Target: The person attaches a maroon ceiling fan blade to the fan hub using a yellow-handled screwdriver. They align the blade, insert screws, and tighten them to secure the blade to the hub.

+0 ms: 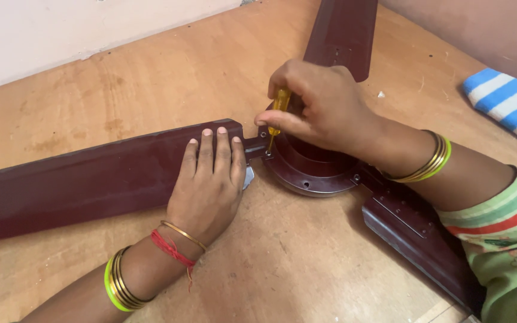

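We take the fan motor hub (312, 170), the round dark-maroon housing lying on the wooden floor (282, 263), as our landmark.

Nearest to us, left of the hub, our left hand (207, 185) lies flat on the root of the left blade (79, 182), fingers straight and close together, palm down. We judge that this pins the blade so that it does not swing while its fixing is worked.

Directly over the hub, our right hand (321, 107) is closed around the yellow handle of a screwdriver (277, 116), thumb and fingers clamped on it. The shaft stands nearly upright, its tip on the metal bracket (257, 149) at the hub's left edge, where blade meets motor. The screw itself is too small to make out.

Right of the hub, a second blade (414, 233) runs under our right forearm, which hides its joint. Beyond the hub, a third blade (342, 33) points away toward the wall (61, 30). Far right of the hub lies a blue-and-white striped cloth (510, 104), well apart from the work.
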